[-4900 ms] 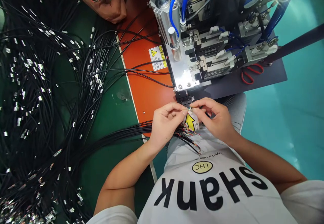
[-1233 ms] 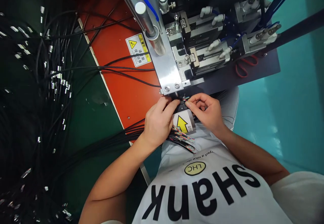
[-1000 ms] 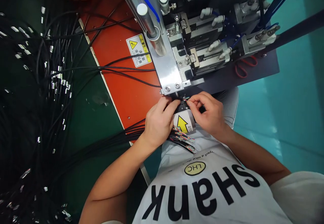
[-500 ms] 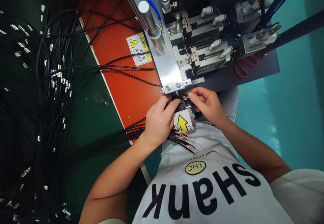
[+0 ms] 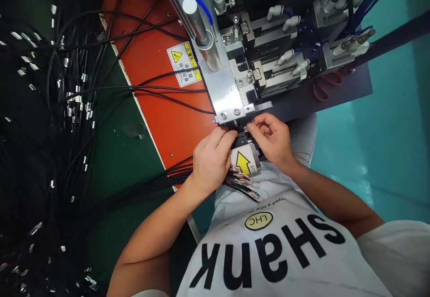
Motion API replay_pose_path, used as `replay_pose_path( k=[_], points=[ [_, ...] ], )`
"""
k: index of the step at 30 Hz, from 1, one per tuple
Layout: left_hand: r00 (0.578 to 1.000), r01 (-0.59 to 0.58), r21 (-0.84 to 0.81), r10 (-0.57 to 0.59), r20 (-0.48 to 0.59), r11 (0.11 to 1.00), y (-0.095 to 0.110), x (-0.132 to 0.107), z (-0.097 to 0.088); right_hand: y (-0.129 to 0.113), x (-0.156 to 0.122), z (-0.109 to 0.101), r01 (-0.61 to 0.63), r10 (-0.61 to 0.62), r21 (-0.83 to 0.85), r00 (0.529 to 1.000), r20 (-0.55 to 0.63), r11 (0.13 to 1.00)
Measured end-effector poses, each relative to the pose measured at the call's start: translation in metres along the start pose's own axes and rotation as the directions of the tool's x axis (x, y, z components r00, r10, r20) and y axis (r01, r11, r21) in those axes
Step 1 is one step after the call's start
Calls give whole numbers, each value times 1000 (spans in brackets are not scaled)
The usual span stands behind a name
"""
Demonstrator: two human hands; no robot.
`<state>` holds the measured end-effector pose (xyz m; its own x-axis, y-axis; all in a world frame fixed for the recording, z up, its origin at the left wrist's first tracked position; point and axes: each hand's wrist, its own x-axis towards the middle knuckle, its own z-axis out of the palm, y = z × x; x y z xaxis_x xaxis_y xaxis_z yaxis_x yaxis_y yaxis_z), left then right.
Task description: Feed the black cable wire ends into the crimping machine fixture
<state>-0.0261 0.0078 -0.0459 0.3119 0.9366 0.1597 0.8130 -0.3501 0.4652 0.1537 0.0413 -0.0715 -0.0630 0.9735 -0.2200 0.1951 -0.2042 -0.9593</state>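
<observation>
My left hand [image 5: 211, 160] and my right hand [image 5: 270, 138] meet at the front of a metal machine [image 5: 228, 95], just under its silver plate. Both pinch the stripped end of one thin black cable, whose coloured wire tips [image 5: 245, 128] sit at the machine's slot. A bundle of black cables [image 5: 161, 182] runs under my left hand, with frayed coloured ends [image 5: 243, 182] lying on my white shirt. A yellow arrow label [image 5: 244, 160] shows between my hands.
An orange plate [image 5: 161, 109] with a yellow warning sticker [image 5: 184, 63] lies left of the machine. A large heap of black cables with metal ferrules [image 5: 50, 109] covers the green bench. Red-handled scissors [image 5: 325, 86] rest on the dark base at right. Teal floor lies beyond.
Both hands have moved up from above the arrow label to the machine's slot, carrying the cable end with them. The other person's hand at the top left has left the view.
</observation>
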Motion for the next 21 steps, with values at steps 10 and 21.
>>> replay_pose_path(
  k=[10,21],
  points=[
    [998,56,65,-56,-5,996,10,-3,-4,-6,3,-13,-112,109,11,980,166,994],
    [985,171,-103,-168,39,980,8,-16,-18,-3,8,-16,-210,181,109,957,227,972]
  ],
)
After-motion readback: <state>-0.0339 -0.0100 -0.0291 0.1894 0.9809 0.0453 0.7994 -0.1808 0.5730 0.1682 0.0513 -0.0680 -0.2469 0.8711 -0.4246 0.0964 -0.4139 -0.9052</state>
